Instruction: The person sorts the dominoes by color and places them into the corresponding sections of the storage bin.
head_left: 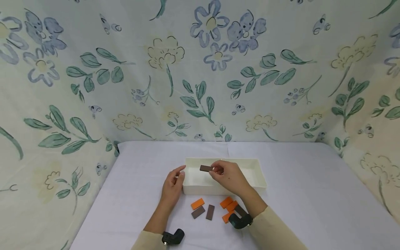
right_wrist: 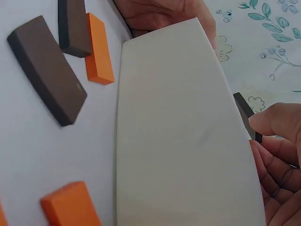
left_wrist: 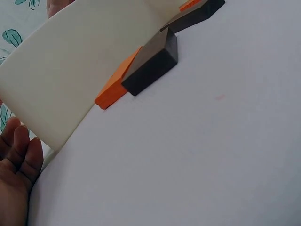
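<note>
The right hand (head_left: 229,176) pinches a brown block (head_left: 205,168) over the box (head_left: 200,190). The left hand (head_left: 172,186), fingers loosely bent and holding nothing, is at the box's left end (perhaps touching; contact is unclear). The head view shows the box's inside; the right wrist view, its outer wall.

Beige sleeves (head_left: 275,231), black wrist devices (head_left: 240,221)
Both sleeves plain, bottom of the frame; each device compact, bent, round-ended.
</note>
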{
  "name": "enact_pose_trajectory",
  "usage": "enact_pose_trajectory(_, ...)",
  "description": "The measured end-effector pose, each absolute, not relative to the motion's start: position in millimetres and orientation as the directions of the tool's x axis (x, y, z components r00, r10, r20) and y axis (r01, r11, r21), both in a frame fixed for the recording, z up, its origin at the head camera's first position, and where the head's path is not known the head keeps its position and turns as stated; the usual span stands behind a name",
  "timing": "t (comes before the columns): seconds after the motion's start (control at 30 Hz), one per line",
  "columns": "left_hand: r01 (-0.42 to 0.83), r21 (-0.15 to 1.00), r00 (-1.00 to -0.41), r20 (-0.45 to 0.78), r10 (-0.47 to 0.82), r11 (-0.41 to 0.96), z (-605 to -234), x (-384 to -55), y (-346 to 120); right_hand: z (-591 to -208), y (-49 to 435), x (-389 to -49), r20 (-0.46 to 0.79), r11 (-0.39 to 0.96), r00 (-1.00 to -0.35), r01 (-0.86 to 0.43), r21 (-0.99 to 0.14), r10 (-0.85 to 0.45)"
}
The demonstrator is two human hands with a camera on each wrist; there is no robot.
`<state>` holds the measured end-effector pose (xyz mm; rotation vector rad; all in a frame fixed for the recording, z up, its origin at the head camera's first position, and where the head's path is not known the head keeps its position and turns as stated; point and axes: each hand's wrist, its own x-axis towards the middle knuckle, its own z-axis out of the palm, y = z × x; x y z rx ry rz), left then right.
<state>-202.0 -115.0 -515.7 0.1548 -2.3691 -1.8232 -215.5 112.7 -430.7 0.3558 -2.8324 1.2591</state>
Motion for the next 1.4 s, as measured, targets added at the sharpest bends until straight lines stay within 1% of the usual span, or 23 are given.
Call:
enact_pose_trajectory(0.17, 0.019, 0.968, -0.984, 0.064, -0.169, 0.252, -514, -202, -113, -432, 97, -228, 0.092, 0.697, -0.961, -0.255, -0.670, -0.262)
enact_pose_trajectory(0.33, 0.023, 0.966, -0.982, 0.070, -0.173, 0.259, -513, -201, -113, -435, 78, -239, 0.064, 0.701, -0.952, -0.265, -0.662, -0.300)
enact_pose_trajectory(0.47, 0.044, 0.963, -0.981, 0.092, -0.171, 0.266, -513, -202, -115, -438, 64, -247, 0.044, 0.712, -0.957, -0.244, -0.658, -0.287)
enact_pose_trajectory(0.73, 0.062, 0.970, -0.980, 0.103, -0.171, 0.234, -512, -203, -116, -451, 48, -257, 0.040, 0.761, -0.964, -0.233, -0.605, -0.264)
enact_pose_trajectory(1.0, 0.056, 0.973, -0.982, 0.094, -0.163, 0.222, -513, -203, -116, -460, 43, -260, -0.024, 0.786, -0.971, -0.180, -0.591, -0.240)
enact_pose_trajectory(1.4, 0.062, 0.972, -0.979, 0.103, -0.173, 0.229, -512, -203, -114, -466, 44, -265, -0.032, 0.796, -0.982, -0.131, -0.592, -0.186)
